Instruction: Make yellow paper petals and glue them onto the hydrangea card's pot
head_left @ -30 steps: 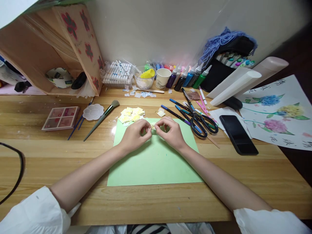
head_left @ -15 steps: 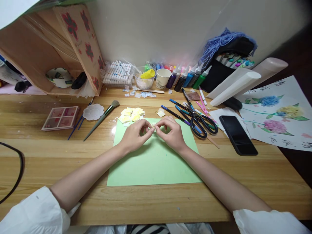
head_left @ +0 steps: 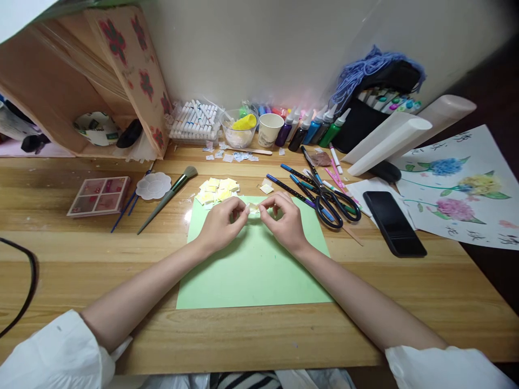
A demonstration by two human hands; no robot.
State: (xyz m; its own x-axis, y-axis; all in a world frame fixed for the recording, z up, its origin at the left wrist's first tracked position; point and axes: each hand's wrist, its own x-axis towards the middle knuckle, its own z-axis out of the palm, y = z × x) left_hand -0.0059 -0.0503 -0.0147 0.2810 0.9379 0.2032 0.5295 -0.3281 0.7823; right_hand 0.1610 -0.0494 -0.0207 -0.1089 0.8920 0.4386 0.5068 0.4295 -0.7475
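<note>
A small pale yellow piece of paper (head_left: 253, 208) is stretched between my two hands above the upper part of a green sheet (head_left: 251, 275). My left hand (head_left: 224, 224) pinches its left edge between thumb and forefinger. On the other side, the thumb and forefinger of my right hand (head_left: 283, 221) grip the right edge. Just beyond my left hand lies a heap of yellow paper squares (head_left: 217, 191), partly over the sheet's top edge. A single square (head_left: 266, 188) rests on the wood past my right hand.
Black scissors (head_left: 324, 197) and several markers (head_left: 290, 190) lie right of the sheet, near a phone (head_left: 394, 223). A brush (head_left: 168, 200), a flower-shaped palette (head_left: 154, 186) and a pink palette (head_left: 99, 196) are at left. A paper cup (head_left: 270, 129) and paint bottles (head_left: 335, 128) line the wall.
The fingertips of both hands have moved apart a little, and more of the yellow piece of paper now shows between them. The things on the table keep their places.
</note>
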